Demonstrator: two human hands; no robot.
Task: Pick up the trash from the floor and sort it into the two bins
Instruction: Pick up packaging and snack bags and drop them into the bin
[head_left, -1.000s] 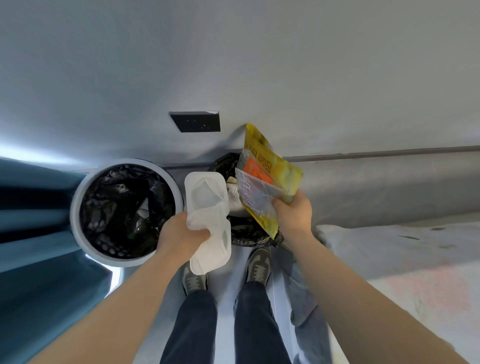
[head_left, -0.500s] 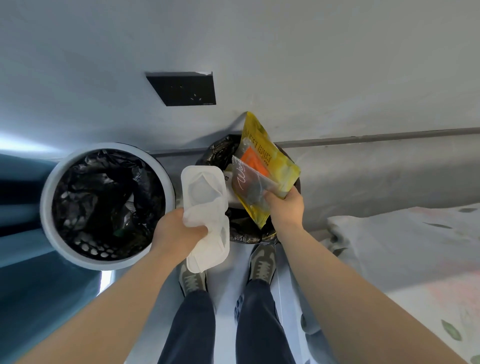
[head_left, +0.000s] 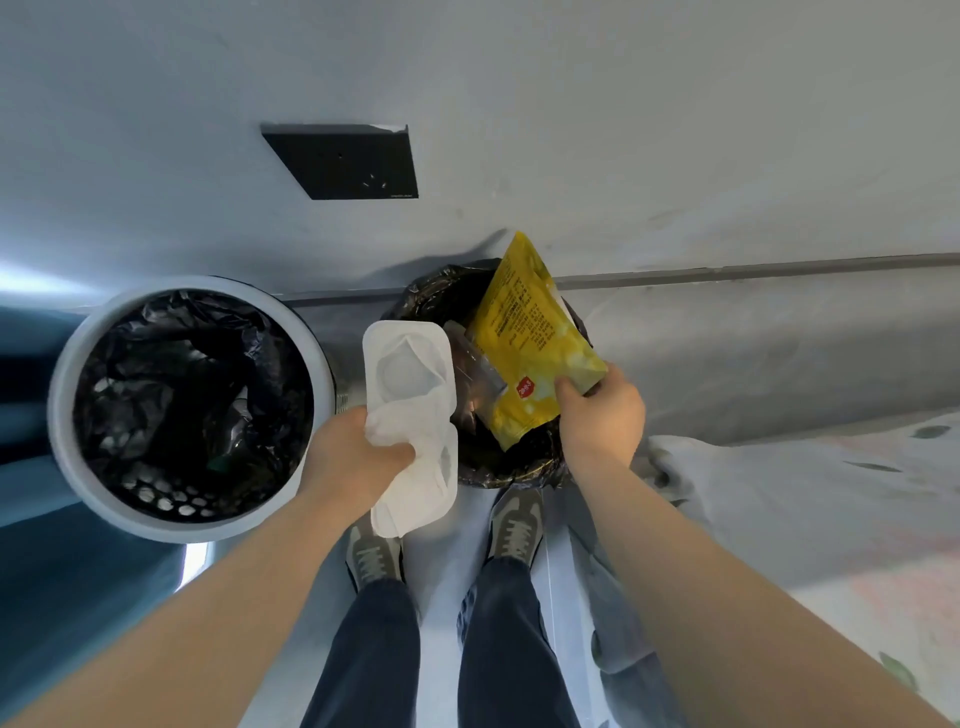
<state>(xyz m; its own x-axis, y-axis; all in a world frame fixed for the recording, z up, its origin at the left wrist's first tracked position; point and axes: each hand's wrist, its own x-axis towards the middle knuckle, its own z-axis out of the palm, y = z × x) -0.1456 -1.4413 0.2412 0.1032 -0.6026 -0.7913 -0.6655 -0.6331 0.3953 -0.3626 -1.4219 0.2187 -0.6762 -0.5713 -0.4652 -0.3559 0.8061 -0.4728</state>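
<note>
Left hand (head_left: 353, 457): fingers clenched around a white plastic tray (head_left: 410, 415), held upright between the two bins, its upper end beside the dark bin's rim.

Right hand (head_left: 602, 410): fingers grasping the lower corner of a yellow snack packet (head_left: 530, 343), tilted, printed side up, held over the dark bin (head_left: 498, 467) together with a clear wrapper (head_left: 475, 369) tucked behind it.

White round bin (head_left: 67, 426): left, black liner inside, some scraps at the bottom.

Dark bin: against the wall, black liner, just ahead of the person's shoes (head_left: 514, 525).

Black wall plate (head_left: 348, 161): above the bins.
</note>
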